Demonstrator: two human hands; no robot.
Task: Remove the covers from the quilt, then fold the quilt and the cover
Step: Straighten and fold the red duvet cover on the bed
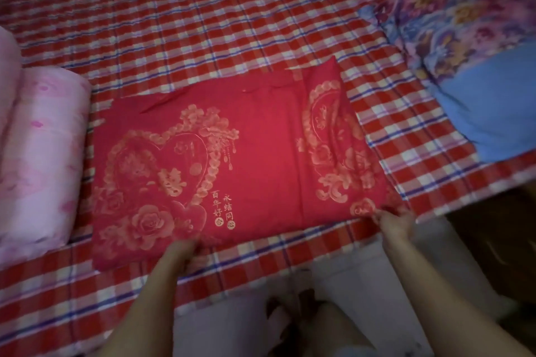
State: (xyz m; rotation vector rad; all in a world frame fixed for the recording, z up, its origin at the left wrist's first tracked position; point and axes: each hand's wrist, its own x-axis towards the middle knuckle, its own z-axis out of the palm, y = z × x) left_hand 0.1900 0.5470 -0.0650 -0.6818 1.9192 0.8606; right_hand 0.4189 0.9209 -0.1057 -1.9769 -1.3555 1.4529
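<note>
- The left grip [181,251], a bare hand, closes its fingers on the near hem of the red cover [255,159]. As far as the blur allows, the cloth is pinched about midway along that edge.
- The right grip [396,222], also a bare hand, curls round the cover's near right corner and holds the cloth between thumb and fingers.
- The cover, printed with gold hearts and roses, lies directly ahead of both grips. It is folded into a flat rectangle on the bed [203,23], which has a red plaid sheet.
- Well to the left of the left grip sits the pink quilt [43,153], out of its cover and bundled into a thick fold. It rests just beside the cover's left edge.
- Well ahead and to the right of the right grip lies floral bedding [464,46] with a blue panel, which neither grip touches.
- Judged from this layout, the stripping and the quilt fold are done. The step in hand is the closing fold or squaring-up of the cover.
- The next move would probably have both grips lift the near hem together and carry it away from the body to meet the far edge. Otherwise they could tug the hem straight, keeping the corners matched so the layers do not skew.
</note>
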